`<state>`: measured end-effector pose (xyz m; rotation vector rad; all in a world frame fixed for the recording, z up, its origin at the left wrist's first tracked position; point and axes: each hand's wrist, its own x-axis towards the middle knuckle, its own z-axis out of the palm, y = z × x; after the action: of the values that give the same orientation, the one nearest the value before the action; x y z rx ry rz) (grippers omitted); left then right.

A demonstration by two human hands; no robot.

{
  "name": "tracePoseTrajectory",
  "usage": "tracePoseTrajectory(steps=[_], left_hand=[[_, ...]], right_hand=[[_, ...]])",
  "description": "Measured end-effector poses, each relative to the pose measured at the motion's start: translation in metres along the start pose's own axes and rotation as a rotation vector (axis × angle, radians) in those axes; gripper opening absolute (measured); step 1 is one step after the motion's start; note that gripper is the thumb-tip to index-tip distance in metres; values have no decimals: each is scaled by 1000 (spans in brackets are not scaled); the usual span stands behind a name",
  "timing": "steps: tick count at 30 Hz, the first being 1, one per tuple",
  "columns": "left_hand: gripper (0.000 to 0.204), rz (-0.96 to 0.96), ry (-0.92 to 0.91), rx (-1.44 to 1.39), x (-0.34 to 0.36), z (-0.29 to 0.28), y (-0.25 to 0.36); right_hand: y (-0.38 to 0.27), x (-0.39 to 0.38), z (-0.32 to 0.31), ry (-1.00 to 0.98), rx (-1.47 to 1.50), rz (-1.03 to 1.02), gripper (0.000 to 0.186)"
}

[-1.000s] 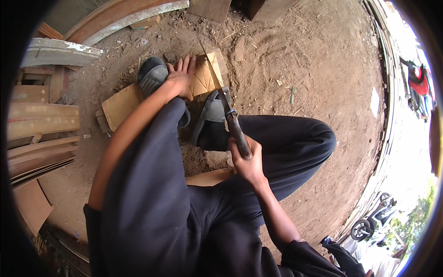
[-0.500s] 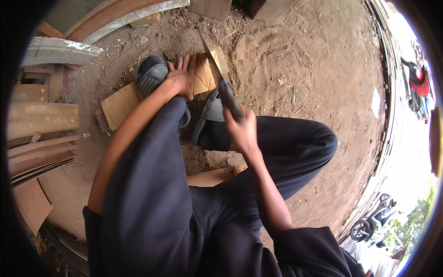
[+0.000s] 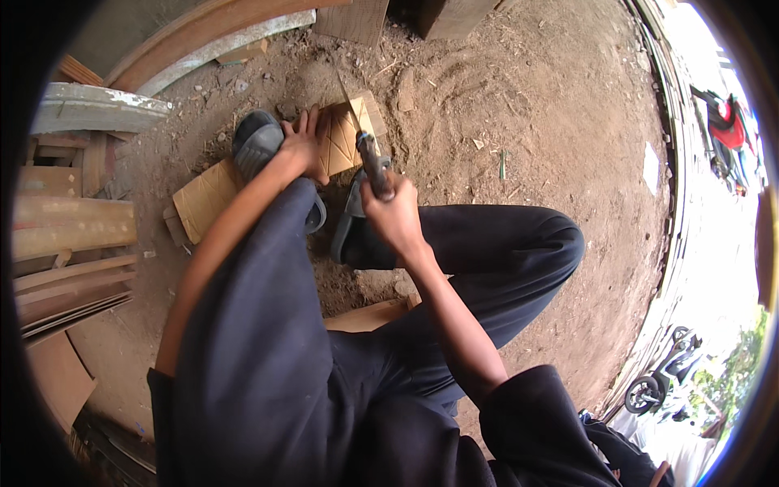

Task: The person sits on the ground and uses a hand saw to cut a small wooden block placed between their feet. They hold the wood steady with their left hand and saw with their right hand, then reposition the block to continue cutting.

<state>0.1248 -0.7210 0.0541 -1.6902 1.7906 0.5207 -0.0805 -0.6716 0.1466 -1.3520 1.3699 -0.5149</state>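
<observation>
My right hand (image 3: 393, 213) is closed round the dark handle of a handsaw (image 3: 372, 165). The saw's thin blade points away from me and crosses a light-brown wooden board (image 3: 339, 148) near its far right end. Crossing lines mark the board's face. My left hand (image 3: 303, 148) lies flat on the board with its fingers spread, just left of the blade. Beside that hand, my left foot in a grey-black slide sandal (image 3: 258, 142) presses on the board. My right foot in its sandal (image 3: 350, 207) is near the saw handle, partly hidden by my right hand.
Bare dirt ground (image 3: 503, 105) with wood chips lies around. Stacked curved timbers (image 3: 77, 223) stand at the left, and a long wooden frame piece (image 3: 219, 36) is at the far left. Wooden blocks (image 3: 454, 18) sit at the far edge. A parked motorcycle (image 3: 661, 373) is off to the right.
My right hand and the saw have moved a little left and away from me over the board. My left hand stays spread on the board. The whole view has shifted slightly.
</observation>
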Motion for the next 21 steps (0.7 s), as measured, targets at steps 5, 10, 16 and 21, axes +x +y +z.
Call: tracePoseTrajectory(steps=[5,10,16,21], left_hand=[[147,-16,9,-32,-7,8,-2],[145,-11,34,-24,-4,2,1],[139,15,36,-91,-11,-1,-2],[136,14,51,-72,-11,-5,0]], right_hand=[[25,-65,-30,-16,-2,-67,18],[-2,-21,-23,-10,85,121,24],[25,-46,-23,-34,-94,-112,13],[29,-35,-32,-32,15,47,20]])
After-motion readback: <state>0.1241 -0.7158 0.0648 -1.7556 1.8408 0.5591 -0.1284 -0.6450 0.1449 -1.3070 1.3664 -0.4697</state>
